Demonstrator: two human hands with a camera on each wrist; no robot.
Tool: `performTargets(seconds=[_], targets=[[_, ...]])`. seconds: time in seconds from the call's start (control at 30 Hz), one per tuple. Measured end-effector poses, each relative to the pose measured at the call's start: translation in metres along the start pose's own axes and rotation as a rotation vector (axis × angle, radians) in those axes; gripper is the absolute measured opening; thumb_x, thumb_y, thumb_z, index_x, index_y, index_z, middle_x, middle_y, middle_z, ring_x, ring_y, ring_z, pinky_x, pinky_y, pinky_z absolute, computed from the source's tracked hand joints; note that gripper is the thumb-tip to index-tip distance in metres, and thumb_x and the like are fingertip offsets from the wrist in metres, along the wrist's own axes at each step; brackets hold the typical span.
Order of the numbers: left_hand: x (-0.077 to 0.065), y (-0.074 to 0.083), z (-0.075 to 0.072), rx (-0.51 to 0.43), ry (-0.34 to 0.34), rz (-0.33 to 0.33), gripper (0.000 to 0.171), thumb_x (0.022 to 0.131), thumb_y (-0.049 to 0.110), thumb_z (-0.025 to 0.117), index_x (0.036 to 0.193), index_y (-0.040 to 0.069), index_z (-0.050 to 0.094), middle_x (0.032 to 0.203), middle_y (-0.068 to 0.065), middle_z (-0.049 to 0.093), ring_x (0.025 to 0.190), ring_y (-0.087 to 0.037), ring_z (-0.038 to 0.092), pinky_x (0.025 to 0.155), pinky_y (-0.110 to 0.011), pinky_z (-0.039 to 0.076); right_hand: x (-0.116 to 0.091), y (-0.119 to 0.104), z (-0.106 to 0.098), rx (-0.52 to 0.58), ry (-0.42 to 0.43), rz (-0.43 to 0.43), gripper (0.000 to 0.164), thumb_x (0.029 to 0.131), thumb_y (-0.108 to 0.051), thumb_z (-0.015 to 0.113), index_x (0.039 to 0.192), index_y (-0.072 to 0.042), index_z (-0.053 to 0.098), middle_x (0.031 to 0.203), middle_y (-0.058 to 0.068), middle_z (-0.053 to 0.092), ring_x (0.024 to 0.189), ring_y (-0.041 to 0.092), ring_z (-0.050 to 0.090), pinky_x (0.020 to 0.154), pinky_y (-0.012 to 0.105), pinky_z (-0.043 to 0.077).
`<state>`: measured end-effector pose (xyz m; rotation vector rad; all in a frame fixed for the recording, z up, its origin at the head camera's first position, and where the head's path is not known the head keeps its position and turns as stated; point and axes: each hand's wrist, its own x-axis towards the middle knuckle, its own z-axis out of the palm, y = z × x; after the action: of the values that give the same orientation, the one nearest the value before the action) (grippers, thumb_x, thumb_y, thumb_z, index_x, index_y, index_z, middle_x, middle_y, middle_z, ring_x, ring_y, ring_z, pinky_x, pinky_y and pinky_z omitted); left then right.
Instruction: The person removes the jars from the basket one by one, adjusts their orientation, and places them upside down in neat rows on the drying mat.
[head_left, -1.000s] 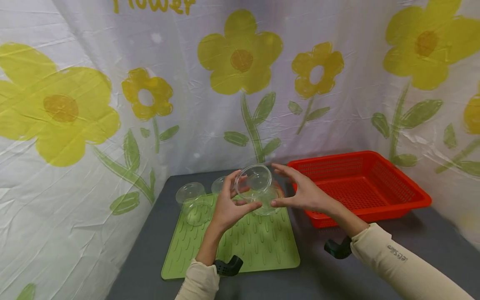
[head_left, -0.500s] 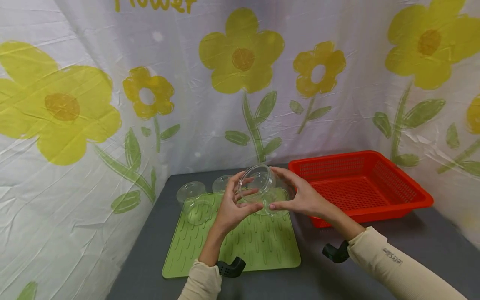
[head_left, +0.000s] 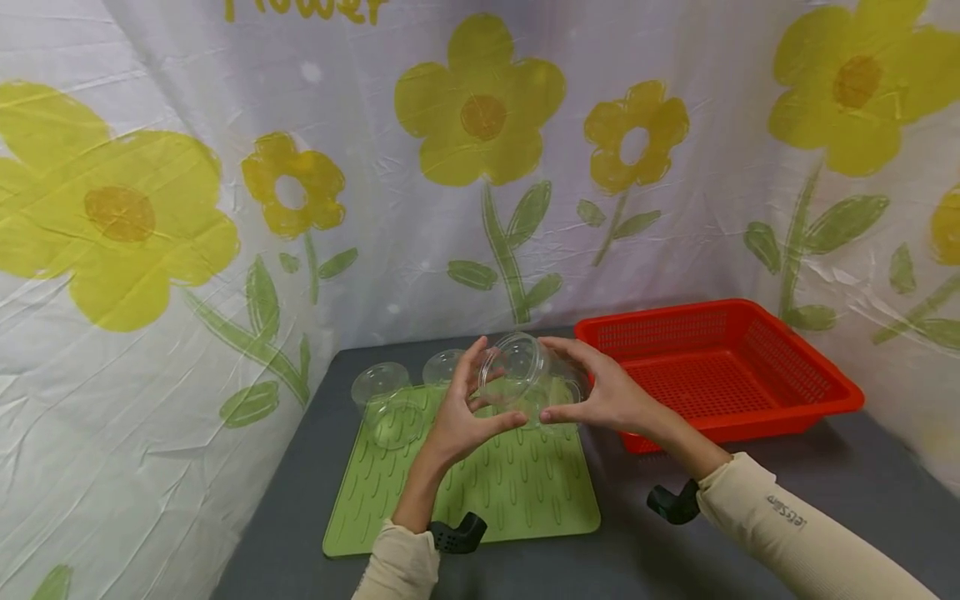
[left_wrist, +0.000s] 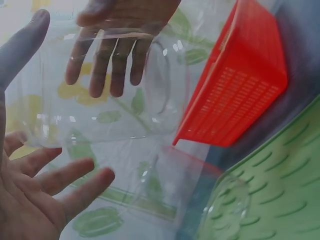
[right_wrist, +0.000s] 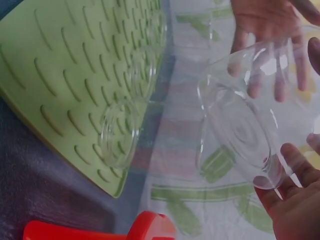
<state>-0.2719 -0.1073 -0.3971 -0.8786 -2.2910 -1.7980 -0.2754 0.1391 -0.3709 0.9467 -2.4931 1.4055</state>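
Note:
A clear round plastic tub (head_left: 516, 367) is held up between my two hands above the green ridged mat (head_left: 517, 492). It lies tilted, with its rim toward the left hand and its base toward the right. My left hand (head_left: 459, 421) holds the rim side with thumb and spread fingers. My right hand (head_left: 617, 390) curves round the base side, thumb below and fingers above. In the left wrist view, the right hand's fingers (left_wrist: 117, 67) show through the tub's wall. More clear tubs stand upside down on the mat: one at left (head_left: 382, 387), one behind (head_left: 442, 367), one partly behind the hands (head_left: 562, 408).
A red perforated plastic basket (head_left: 720, 367) stands on the dark grey table (head_left: 712, 533) to the right of the mat. A flower-printed curtain (head_left: 420, 250) hangs close behind and at the left side of the table.
My right hand has moved in to the left and closed round the tub. The tub has shifted slightly right and turned its rim more to the left. The tubs on the mat stay put.

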Motion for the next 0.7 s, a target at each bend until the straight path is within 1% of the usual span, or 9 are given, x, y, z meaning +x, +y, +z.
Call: performTargets(seconds=[0.13, 0.23, 0.3, 0.4, 0.53, 0.63, 0.7], targets=[[0.001, 0.009, -0.002, 0.188, 0.016, -0.004, 0.102, 0.074, 0.039, 0.083, 0.151, 0.042, 0.016, 0.157, 0.006, 0.028, 0.14, -0.029, 0.039, 0.101, -0.053, 0.048, -0.001, 0.002, 0.0, -0.134, -0.014, -0.041, 0.093, 0.068, -0.047, 0.085, 0.147, -0.027, 0.039, 0.144, -0.003, 0.046, 0.132, 0.021, 0.044, 0.107, 0.055, 0.041], [0.003, 0.016, -0.002, 0.303, 0.011, -0.002, 0.101, 0.073, 0.042, 0.084, 0.15, 0.044, 0.019, 0.155, 0.01, 0.029, 0.139, -0.026, 0.041, 0.101, -0.051, 0.048, 0.0, 0.002, 0.0, -0.226, -0.034, -0.064, 0.095, 0.068, -0.049, 0.085, 0.148, -0.026, 0.039, 0.141, -0.004, 0.047, 0.128, 0.02, 0.044, 0.102, 0.053, 0.044], [0.004, 0.019, -0.003, 0.358, 0.004, 0.006, 0.099, 0.072, 0.045, 0.084, 0.149, 0.045, 0.021, 0.154, 0.012, 0.029, 0.136, -0.025, 0.042, 0.1, -0.049, 0.049, 0.001, 0.001, 0.0, -0.26, -0.055, -0.073, 0.095, 0.068, -0.05, 0.084, 0.148, -0.027, 0.037, 0.141, -0.004, 0.047, 0.127, 0.019, 0.044, 0.101, 0.052, 0.045], [0.006, 0.025, -0.002, 0.439, -0.009, 0.034, 0.095, 0.071, 0.051, 0.081, 0.148, 0.044, 0.026, 0.152, 0.014, 0.03, 0.131, -0.022, 0.046, 0.093, -0.046, 0.052, 0.002, -0.002, 0.0, -0.279, -0.076, -0.085, 0.095, 0.069, -0.05, 0.084, 0.149, -0.029, 0.036, 0.141, -0.004, 0.047, 0.126, 0.02, 0.044, 0.1, 0.051, 0.045], [0.008, 0.028, -0.001, 0.506, -0.026, 0.07, 0.088, 0.073, 0.056, 0.078, 0.147, 0.04, 0.034, 0.152, 0.013, 0.035, 0.129, -0.019, 0.048, 0.085, -0.04, 0.055, 0.002, -0.003, 0.0, -0.292, -0.075, -0.093, 0.095, 0.069, -0.05, 0.084, 0.149, -0.028, 0.037, 0.139, -0.004, 0.048, 0.124, 0.017, 0.045, 0.099, 0.048, 0.047], [0.007, 0.026, -0.001, 0.508, -0.036, 0.066, 0.085, 0.075, 0.056, 0.077, 0.147, 0.037, 0.037, 0.152, 0.012, 0.036, 0.13, -0.017, 0.048, 0.084, -0.04, 0.056, 0.001, -0.002, 0.001, -0.302, -0.071, -0.097, 0.094, 0.069, -0.048, 0.084, 0.148, -0.027, 0.038, 0.136, -0.005, 0.049, 0.122, 0.018, 0.046, 0.097, 0.046, 0.048], [0.005, 0.025, 0.0, 0.5, -0.034, 0.057, 0.083, 0.075, 0.054, 0.077, 0.146, 0.038, 0.038, 0.151, 0.013, 0.037, 0.131, -0.017, 0.049, 0.084, -0.039, 0.057, -0.001, -0.001, 0.003, -0.307, -0.073, -0.099, 0.095, 0.069, -0.048, 0.085, 0.148, -0.027, 0.038, 0.134, -0.005, 0.05, 0.121, 0.018, 0.047, 0.096, 0.045, 0.048]])
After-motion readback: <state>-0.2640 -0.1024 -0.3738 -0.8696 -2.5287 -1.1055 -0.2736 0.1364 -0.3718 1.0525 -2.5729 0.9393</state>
